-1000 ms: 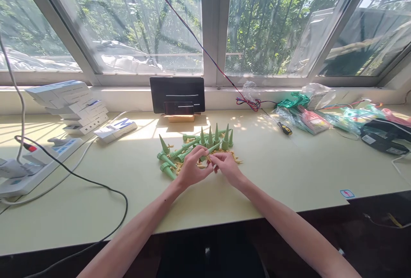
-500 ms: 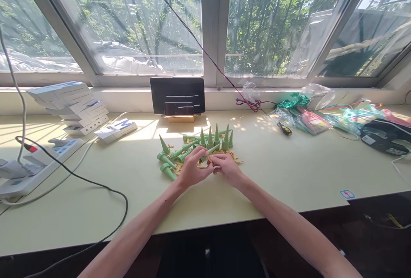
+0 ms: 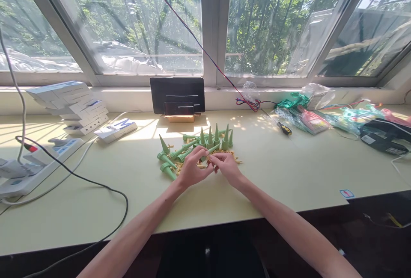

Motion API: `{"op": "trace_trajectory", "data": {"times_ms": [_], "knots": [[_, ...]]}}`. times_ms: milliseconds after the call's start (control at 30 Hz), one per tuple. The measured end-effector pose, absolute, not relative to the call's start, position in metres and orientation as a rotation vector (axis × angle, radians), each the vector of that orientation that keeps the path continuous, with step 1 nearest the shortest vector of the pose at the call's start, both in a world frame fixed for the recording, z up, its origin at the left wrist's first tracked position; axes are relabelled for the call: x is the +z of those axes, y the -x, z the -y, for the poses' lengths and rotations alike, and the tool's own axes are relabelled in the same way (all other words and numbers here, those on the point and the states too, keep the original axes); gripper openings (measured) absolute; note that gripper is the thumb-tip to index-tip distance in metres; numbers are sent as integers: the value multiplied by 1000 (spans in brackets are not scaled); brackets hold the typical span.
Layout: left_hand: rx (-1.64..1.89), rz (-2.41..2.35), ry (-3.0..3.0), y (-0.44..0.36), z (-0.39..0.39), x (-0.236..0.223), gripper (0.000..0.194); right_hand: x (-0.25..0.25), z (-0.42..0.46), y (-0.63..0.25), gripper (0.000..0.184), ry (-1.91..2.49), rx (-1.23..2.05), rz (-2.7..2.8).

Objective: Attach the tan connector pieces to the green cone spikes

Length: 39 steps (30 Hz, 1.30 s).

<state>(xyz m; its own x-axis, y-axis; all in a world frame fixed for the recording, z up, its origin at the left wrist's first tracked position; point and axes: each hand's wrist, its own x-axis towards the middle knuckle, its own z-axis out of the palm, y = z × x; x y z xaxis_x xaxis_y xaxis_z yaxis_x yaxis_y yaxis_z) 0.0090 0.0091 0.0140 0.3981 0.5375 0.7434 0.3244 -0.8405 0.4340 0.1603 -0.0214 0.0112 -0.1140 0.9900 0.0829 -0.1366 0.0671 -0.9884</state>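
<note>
My left hand [image 3: 194, 169] and my right hand [image 3: 227, 167] meet low over the table, fingertips together. Between them both pinch a small yellow plastic piece [image 3: 208, 158], mostly hidden by the fingers. Just beyond the hands stand several green plastic cone spikes [image 3: 226, 137], points up. More green spikes lie on their sides to the left, such as the ribbed-cap spike [image 3: 167, 170] near my left wrist. Loose small yellow pieces [image 3: 238, 161] are scattered under and around my fingers, partly covered by the hands.
A dark tablet and phone [image 3: 177, 95] lean on a small stand by the window. On the left are stacked white boxes [image 3: 72, 104], a power strip [image 3: 41, 164] and a black cable [image 3: 96, 180]. To the right lie a screwdriver [image 3: 284, 128], plastic bags [image 3: 313, 120] and a black case [image 3: 385, 137].
My right hand's fingers have shifted slightly around the small yellow piece. My left hand and the green spikes stay where they were.
</note>
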Motion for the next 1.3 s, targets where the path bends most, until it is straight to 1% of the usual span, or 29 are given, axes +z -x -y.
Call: {"op": "trace_trajectory", "data": {"times_ms": [100, 167, 500, 800, 1000, 1300], "knots": [[1418, -766, -2433, -9, -9, 14, 16, 13, 21, -161, 32, 977, 1432, 1132], [1415, -766, -2431, -9, -9, 14, 16, 13, 21, -161, 32, 975, 1448, 1115], [1327, -832, -2421, -8, -12, 12, 17, 7, 17, -159, 33, 1043, 1262, 1175], [1310, -828, -2393, -6, -13, 11, 28, 6, 18, -162, 34, 1132, 1043, 1292], [1323, -1018, -2309, -6, -17, 8, 20, 6, 17, -164, 31, 1140, 912, 1316], [1314, -1004, -2333, -5, -20, 9, 21, 8, 18, -164, 32, 1106, 880, 1261]]}}
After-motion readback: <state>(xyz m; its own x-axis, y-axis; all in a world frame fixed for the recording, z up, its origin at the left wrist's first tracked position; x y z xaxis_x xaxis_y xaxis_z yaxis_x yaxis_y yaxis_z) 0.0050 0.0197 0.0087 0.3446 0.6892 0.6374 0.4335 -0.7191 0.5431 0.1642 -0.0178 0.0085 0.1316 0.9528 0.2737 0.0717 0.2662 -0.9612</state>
